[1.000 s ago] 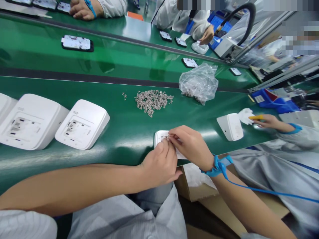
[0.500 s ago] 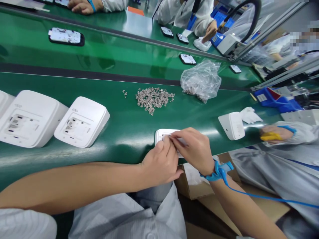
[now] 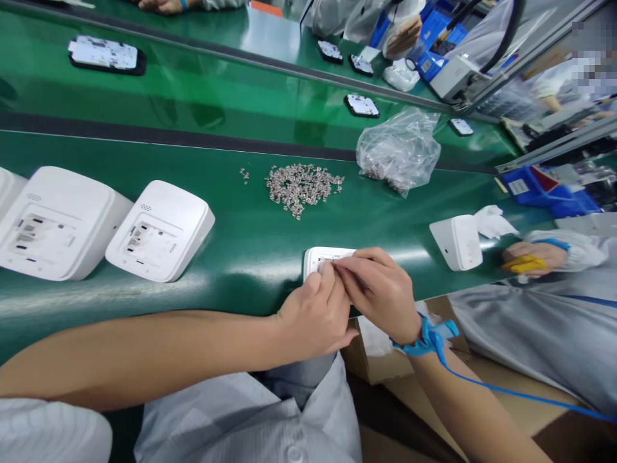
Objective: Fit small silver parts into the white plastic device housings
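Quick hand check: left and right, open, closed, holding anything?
Left hand: fingers curled at the white device; its grip cannot be told.
Right hand: closed in a pinch over the device; anything held is hidden.

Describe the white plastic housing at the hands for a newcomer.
On the green bench, in front of the heap of small silvery metal pieces, is the white plastic housing. Unlike the other white housings, it is partly hidden by the bare left hand and right hand.
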Motion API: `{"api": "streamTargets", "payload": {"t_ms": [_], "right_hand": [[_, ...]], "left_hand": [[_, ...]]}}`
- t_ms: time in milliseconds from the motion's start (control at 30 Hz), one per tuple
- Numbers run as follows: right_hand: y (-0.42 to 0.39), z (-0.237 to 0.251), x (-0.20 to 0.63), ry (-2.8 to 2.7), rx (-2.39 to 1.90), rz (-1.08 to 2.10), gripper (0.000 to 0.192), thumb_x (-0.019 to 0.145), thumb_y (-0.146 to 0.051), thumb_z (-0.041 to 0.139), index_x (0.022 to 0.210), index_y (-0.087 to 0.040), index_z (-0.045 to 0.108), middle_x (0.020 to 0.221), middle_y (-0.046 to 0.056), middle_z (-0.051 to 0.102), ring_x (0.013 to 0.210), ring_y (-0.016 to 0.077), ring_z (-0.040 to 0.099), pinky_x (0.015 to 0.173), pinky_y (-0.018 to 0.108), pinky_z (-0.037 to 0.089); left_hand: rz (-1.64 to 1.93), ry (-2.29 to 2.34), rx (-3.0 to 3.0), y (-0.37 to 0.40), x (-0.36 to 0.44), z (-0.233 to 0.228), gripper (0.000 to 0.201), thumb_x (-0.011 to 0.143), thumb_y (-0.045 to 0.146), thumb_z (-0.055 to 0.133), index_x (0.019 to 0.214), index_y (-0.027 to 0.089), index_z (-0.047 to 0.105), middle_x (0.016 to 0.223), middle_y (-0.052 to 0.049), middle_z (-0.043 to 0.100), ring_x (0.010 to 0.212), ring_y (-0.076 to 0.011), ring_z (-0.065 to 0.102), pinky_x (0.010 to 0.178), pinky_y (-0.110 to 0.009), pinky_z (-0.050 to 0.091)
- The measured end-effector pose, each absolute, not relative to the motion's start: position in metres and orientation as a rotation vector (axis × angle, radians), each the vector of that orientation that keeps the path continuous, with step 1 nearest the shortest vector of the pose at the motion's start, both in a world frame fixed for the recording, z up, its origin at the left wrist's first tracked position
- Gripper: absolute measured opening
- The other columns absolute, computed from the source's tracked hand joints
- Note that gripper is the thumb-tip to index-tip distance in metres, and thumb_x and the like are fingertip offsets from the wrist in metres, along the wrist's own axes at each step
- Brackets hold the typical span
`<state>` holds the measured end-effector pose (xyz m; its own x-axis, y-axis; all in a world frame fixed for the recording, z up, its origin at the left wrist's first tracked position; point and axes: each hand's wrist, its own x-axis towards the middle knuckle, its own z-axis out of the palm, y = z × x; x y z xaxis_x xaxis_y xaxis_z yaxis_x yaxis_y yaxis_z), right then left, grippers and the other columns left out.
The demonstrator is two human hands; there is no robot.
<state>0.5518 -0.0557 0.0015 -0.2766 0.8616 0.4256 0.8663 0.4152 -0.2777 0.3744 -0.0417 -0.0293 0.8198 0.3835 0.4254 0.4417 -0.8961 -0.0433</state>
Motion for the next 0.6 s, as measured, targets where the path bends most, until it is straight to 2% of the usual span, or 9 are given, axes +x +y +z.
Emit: {"api": "streamTargets", "payload": {"t_ms": [300,600], "right_hand": [[-0.0566,0.0003,0.5518,-2.125,-1.49,-0.052,0.02,0.095,-0.012,0.059,0.107,-0.022,0.071,0.091,0.004,0.074,0.09,0.0224,0.064,0.08,0.037,0.057],[-0.0588,-0.004,0.5525,-2.096,-1.484,-0.063,0.023,0.094,-0.01,0.059,0.109,-0.023,0.068,0.095,0.004,0.074,0.092,0.0236,0.064,0.081,0.039,0.057]], "left_hand": [[-0.582,-0.677,-2.905,-0.0383,0.3759,-0.0293,0.063,0.097,0.05,0.045,0.131,-0.001,0.059,0.134,-0.026,0.06,0.129,-0.0412,0.05,0.097,-0.046,0.032],[-0.544,-0.696,-2.916,-0.0404,0.3752,-0.0267,0.064,0.096,0.055,0.046,0.13,0.003,0.06,0.138,-0.023,0.057,0.134,-0.0423,0.043,0.095,-0.046,0.03]]}}
